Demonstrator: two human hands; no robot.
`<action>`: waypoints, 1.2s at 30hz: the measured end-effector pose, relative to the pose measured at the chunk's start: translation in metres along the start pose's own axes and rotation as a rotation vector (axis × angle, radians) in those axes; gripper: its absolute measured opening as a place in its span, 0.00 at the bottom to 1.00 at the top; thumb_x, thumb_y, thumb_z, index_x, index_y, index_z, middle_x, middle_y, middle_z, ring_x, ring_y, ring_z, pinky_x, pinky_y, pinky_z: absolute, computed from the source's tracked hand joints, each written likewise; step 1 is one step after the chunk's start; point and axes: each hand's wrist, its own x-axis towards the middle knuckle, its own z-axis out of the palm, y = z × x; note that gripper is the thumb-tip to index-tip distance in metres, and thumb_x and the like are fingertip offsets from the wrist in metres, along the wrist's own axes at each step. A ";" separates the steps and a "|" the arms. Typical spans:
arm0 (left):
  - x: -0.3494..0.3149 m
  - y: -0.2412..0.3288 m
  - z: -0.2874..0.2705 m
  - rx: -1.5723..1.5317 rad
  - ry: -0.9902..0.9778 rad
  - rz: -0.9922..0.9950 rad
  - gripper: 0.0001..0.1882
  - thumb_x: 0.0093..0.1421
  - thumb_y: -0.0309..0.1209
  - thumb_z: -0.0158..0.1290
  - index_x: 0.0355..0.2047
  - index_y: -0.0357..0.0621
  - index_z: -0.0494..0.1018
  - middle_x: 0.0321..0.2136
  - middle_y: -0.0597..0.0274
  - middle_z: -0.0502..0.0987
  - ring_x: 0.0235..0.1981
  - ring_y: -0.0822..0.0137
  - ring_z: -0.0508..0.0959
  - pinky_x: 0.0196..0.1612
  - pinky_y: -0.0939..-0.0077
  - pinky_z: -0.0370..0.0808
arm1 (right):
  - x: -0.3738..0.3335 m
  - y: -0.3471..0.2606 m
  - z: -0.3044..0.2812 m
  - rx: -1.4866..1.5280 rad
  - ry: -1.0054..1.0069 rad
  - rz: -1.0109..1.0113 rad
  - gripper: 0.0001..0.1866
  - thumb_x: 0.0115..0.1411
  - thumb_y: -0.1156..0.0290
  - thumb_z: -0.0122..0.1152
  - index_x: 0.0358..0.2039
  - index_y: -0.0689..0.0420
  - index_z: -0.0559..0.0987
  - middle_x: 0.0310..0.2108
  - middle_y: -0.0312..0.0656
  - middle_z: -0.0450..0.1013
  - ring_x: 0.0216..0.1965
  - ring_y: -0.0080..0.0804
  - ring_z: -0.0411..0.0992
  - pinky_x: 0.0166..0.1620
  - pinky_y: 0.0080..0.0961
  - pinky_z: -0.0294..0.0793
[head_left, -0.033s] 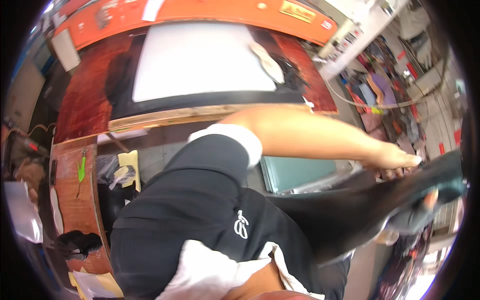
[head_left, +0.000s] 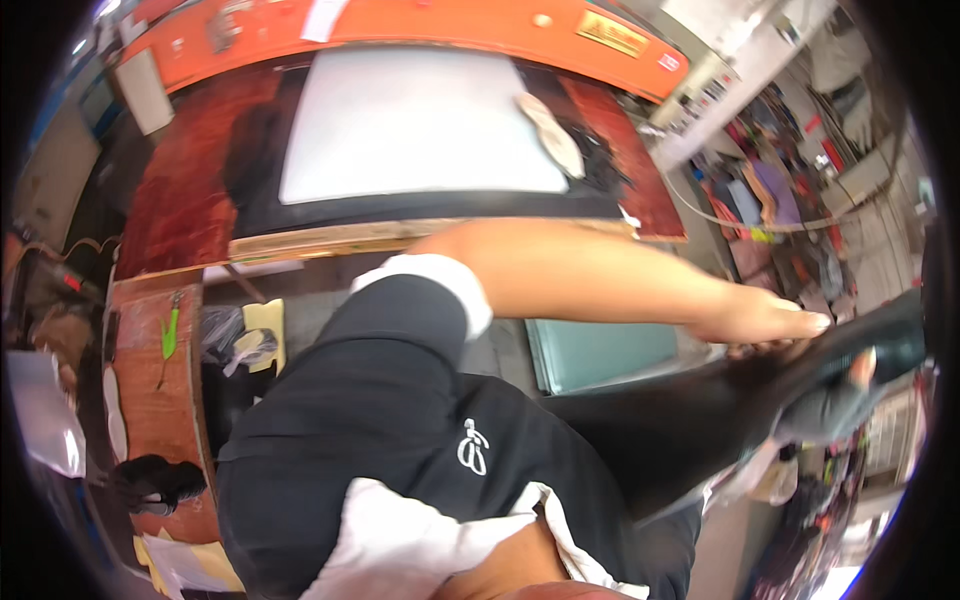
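A long piece of smooth, dark sheet material [head_left: 660,425] stretches from in front of my chest to the far right. My bare left arm crosses over to it. At its upper edge is my left hand [head_left: 765,318], fingers curled and closed on it, with the thumb lying along the top. My right hand [head_left: 825,412], in a grey glove that leaves the thumb tip bare, grips the sheet from the near side, close to its right end. The sheet hides most of my right arm and the right fingers.
Ahead, a wooden table [head_left: 185,190] carries a white board [head_left: 410,130] and a pale insole-shaped piece [head_left: 552,135] under an orange machine beam [head_left: 420,22]. A side bench [head_left: 150,400] at left holds a green-handled tool [head_left: 169,330]. Piled materials [head_left: 770,195] lie at right.
My left hand has shifted slightly left along the sheet's upper edge. The view has turned a little, so the table sits slightly lower and further right. Both hands keep their hold.
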 end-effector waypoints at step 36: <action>-0.595 -0.079 -0.225 -0.655 1.938 -0.007 0.14 0.61 0.33 0.50 0.45 0.38 0.70 0.35 0.60 0.76 0.34 0.66 0.77 0.39 0.73 0.75 | -0.165 0.340 0.430 -0.784 -1.170 -0.423 0.34 0.58 0.50 0.48 0.57 0.63 0.62 0.59 0.56 0.57 0.59 0.56 0.55 0.55 0.48 0.56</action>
